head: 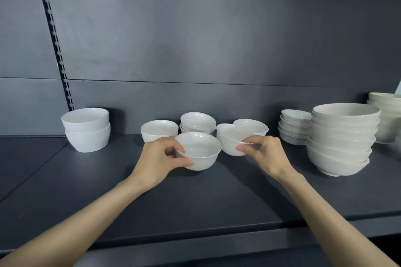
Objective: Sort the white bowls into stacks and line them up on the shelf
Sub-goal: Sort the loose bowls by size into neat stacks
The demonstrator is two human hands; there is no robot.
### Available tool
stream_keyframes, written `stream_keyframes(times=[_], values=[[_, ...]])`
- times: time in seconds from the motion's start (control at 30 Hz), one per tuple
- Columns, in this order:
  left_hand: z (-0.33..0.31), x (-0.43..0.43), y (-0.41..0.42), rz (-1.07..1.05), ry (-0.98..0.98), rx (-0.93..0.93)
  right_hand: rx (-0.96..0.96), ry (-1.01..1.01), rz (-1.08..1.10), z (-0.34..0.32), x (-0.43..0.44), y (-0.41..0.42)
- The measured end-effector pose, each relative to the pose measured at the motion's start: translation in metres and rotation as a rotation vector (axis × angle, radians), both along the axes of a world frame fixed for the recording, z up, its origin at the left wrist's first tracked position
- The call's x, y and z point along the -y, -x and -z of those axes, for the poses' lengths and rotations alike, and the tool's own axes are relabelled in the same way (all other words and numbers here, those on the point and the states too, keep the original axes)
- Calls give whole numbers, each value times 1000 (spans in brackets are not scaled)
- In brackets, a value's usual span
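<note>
At the shelf (195, 201), left hand (160, 156) fingers curl round one empty bowl (197, 150). Right hand (267, 154) fingers pinch a second bowl (230, 143) by its rim. Two stacked bowls (86, 130) stand left, a tall stack (342, 138) right.

Five stacks of white bowls stand on the shelf (217, 191), plus four single bowls. The left stack (86, 130) has two straight-sided bowls. Six small rounded bowls sit in the middle: the middle stack (198, 123) of two, and four singles, namely the left single (159, 130), the front bowl (198, 150), the right bowl (230, 140) and the rear bowl (251, 127). The shallow stack (295, 127) holds about five. The large stack (342, 138) holds at least seven; its lower rims are hard to separate. The edge stack (388, 112) is cut off and cannot be counted. Two hands show, each holding one bowl: the left hand (160, 158) the front bowl, the right hand (264, 154) the right bowl.
</note>
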State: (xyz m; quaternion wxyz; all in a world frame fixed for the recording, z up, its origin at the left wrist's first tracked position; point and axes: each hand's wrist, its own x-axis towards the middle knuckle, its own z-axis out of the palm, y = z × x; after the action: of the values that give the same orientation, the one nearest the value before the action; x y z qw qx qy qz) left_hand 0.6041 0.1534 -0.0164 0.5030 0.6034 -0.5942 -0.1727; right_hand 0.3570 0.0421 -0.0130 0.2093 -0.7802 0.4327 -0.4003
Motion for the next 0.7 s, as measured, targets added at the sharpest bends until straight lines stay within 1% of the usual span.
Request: stream_keyframes(times=[0.07, 0.1, 0.17, 0.23, 0.4, 0.57, 0.7], values=[[-16, 5, 3, -6, 58, -73, 61, 25, -4, -10, 5, 0], [-25, 12, 3, -22, 101, -76, 79, 36, -7, -15, 8, -1], [-38, 30, 0, -77, 160, -29, 105, 61, -12, -22, 16, -2], [-44, 52, -1, -128, 176, 26, 132, 75, -8, -28, 25, -4], [-37, 99, -2, -201, 133, 174, 165, 108, -1, -36, 51, -6], [-25, 122, -8, -237, 90, 203, 185, 158, -39, -45, 72, -15], [-23, 128, -7, -213, 65, 244, 203, 135, -91, -52, 83, -29]])
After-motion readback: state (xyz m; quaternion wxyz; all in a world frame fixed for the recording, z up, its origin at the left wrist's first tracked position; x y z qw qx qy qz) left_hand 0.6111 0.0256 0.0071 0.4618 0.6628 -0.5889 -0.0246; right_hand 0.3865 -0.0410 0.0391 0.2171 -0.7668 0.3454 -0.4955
